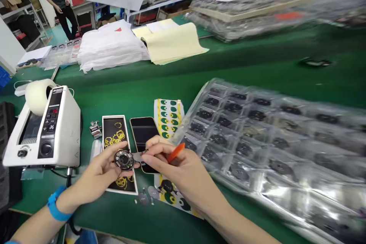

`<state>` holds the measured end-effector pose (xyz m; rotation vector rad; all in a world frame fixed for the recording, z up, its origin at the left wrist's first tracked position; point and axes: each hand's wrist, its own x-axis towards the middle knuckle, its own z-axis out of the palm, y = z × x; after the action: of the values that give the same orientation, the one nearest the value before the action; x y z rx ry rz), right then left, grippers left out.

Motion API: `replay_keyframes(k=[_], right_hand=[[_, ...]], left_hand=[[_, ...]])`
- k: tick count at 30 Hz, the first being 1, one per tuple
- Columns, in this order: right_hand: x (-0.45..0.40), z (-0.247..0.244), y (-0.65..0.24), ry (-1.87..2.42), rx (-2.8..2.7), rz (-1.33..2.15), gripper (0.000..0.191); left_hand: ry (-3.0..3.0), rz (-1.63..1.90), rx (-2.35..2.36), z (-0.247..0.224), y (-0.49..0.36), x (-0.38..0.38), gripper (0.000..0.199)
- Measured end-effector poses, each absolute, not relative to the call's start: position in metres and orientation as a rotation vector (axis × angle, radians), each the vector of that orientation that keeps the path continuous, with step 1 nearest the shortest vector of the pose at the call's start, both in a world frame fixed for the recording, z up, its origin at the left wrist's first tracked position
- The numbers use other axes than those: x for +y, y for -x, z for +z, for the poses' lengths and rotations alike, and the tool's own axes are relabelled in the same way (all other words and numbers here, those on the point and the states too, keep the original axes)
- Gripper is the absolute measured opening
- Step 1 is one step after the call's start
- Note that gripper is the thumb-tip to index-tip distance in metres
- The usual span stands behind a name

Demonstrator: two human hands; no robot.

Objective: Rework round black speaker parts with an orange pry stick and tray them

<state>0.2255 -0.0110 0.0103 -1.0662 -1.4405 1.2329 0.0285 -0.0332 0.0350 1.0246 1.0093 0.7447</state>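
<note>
1. The left hand [97,171], fingers curled, gripped a round black component [124,160] with a metallic rim by its edge, holding it above the green bench [183,80].
2. The right hand [183,167], pinched closed, held an orange-handled pick [175,152], its flat metal tip [138,156] at the component's right edge.
3. Beneath the hands lay a black card with yellow rings [116,133] and a black glass panel [143,131]; a green-and-yellow sticker sheet [168,118] ran beneath the right hand.
4. To the right spread a plastic tray of dark round parts [257,141]; to the left stood a white tape dispenser [42,129].
</note>
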Motion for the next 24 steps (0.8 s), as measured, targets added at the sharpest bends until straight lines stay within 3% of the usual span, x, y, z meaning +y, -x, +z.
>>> replay_keyframes(k=[15, 24], right_hand=[[-0.015, 0.012, -0.211, 1.018, -1.423, 1.222, 0.013], [-0.014, 0.015, -0.212, 0.971, -1.397, 1.207, 0.016]], left_hand=[[-1.099, 0.794, 1.138, 0.031, -0.026, -0.033, 0.054], [-1.131, 0.824, 1.156, 0.031, -0.029, -0.025, 0.055]])
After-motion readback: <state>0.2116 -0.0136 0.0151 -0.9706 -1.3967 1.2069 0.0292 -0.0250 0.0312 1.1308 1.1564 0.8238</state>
